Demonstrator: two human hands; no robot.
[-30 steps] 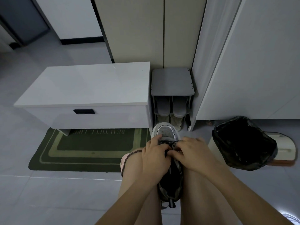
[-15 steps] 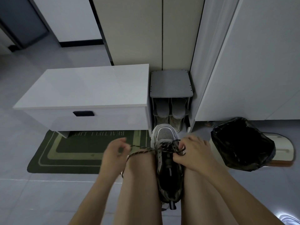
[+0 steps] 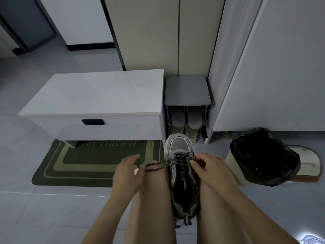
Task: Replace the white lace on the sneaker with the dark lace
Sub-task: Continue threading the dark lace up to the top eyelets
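Observation:
A grey and white sneaker lies wedged between my two bare thighs, toe pointing away from me. A dark speckled lace crosses its front eyelets and runs out to the left over my left knee. My left hand pinches the lace's end beside that knee, holding the strand stretched. My right hand grips the sneaker's right side near the upper eyelets, fingertips on the lace. No white lace is visible.
A white storage bench stands ahead on the left with a green doormat below it. A grey shoe rack holds slippers straight ahead. A bin lined with a black bag stands close on the right.
My left hand left the sneaker's eyelets and moved out to the left, drawing the dark lace taut across my knee. My right hand stayed on the sneaker.

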